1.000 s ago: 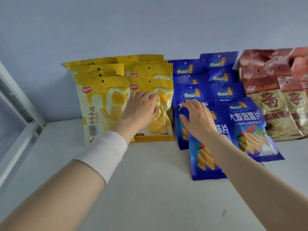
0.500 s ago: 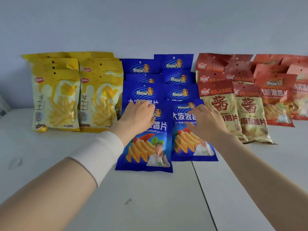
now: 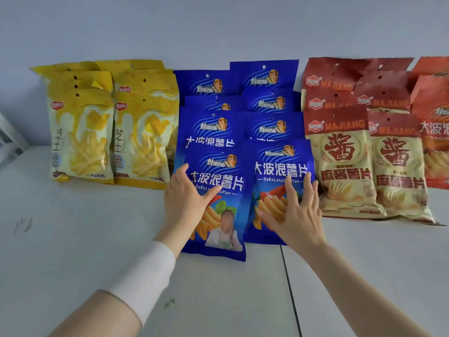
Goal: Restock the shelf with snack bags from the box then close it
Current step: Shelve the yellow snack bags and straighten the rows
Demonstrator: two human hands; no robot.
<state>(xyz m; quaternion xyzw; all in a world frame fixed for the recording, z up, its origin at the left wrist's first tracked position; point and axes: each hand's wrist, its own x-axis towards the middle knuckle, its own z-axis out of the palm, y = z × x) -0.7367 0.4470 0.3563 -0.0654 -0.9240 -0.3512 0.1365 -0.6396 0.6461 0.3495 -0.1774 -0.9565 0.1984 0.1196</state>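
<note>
- Sleeve [image 3: 145, 271], white, is nearest, on the left arm at 7 o'clock.
- The left hand [image 3: 185, 203] lies flat and open on the left edge of the front left blue bag [image 3: 226, 183], with its thumb across the front.
- The right hand [image 3: 300, 215] is open too. Its fingers are spread wide and press on the front right blue bag [image 3: 279, 166], at 3 o'clock from the left hand.
- Both bags lean back on the white shelf [image 3: 85, 239], in front of more blue bags [image 3: 264, 79] stacked behind them at 12 o'clock.
- Yellow bags [image 3: 109, 137] stand at 10 o'clock and red bags [image 3: 347, 154] at 2 o'clock, all against the wall [image 3: 218, 25].
- The shelf looks nearly full, so I think the stocking is mostly done and the hands are just tidying the blue rows. The box is not in view, and closing it is left to do.
- A second ago the left hand was on a yellow bag. Half a second ago both hands were higher up on the blue bags with fingers more bent. Now they are lower and flatter.
</note>
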